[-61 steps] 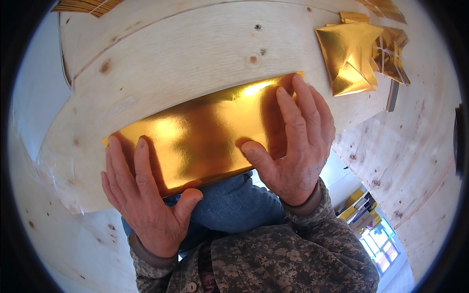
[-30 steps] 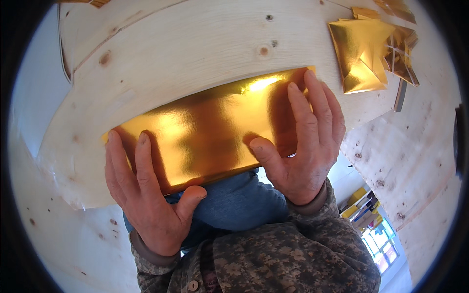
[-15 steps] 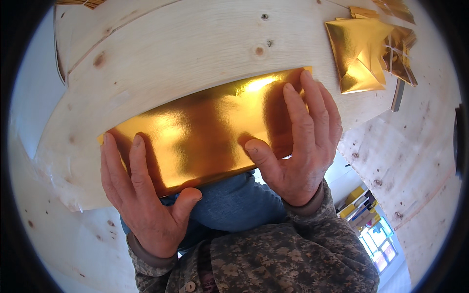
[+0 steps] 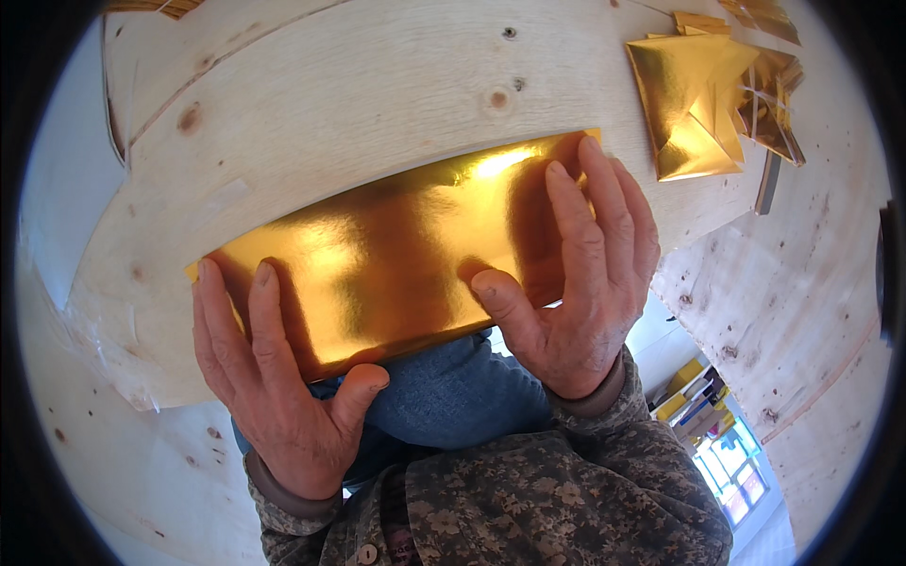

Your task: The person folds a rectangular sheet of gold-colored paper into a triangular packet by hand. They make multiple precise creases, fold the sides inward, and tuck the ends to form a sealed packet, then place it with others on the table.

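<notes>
A long sheet of shiny gold foil paper (image 4: 396, 255) lies at a slant on the pale wooden board, its near edge close to my lap. My left hand (image 4: 274, 387) rests at its left end, fingers stretched flat over the foil and the thumb by the near edge. At the right end, my right hand (image 4: 590, 259) lies with its fingers spread near the far corner and its thumb on the foil. Neither hand is closed around anything. Whether the sheet is folded or layered, I cannot tell.
At the far right is a pile of folded gold foil pieces (image 4: 689, 104), beside a bundle of gold foil (image 4: 772, 104) tied with clear strapping. A dark flat strip (image 4: 767, 184) sticks out below them. The wooden board (image 4: 377, 104) has a near edge above my legs.
</notes>
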Demonstrator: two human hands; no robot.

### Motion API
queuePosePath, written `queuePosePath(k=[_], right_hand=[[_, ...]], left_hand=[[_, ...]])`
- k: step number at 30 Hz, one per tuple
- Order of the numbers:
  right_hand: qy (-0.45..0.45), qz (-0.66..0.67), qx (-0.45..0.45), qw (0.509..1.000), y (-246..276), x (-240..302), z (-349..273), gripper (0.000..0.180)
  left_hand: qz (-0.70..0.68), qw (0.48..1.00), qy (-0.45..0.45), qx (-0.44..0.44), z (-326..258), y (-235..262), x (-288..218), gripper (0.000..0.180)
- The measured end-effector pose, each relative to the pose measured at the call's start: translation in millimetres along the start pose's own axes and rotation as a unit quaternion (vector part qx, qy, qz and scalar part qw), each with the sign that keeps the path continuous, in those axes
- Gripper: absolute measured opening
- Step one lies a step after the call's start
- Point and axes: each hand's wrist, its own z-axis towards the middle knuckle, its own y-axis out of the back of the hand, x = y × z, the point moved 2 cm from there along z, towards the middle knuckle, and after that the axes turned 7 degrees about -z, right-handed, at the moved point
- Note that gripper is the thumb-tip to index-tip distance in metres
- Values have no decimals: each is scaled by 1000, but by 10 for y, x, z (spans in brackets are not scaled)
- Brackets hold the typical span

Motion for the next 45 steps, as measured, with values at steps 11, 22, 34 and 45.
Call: queuePosePath(k=[11,22,34,45], right_hand=[[13,9,-39,999,-68,49,-12,67],[40,-32,-55,997,-143,-22,-70,66],[37,-16,-51,998,-139,-5,-67,62],[37,-16,-50,998,-71,93,-33,60]], left_hand=[[-40,999,9,-23,14,17,21,89],[-47,998,43,-16,-62,6,71,86],[-39,998,43,-30,-62,-30,77,90],[9,998,14,-53,-55,-9,83,89]])
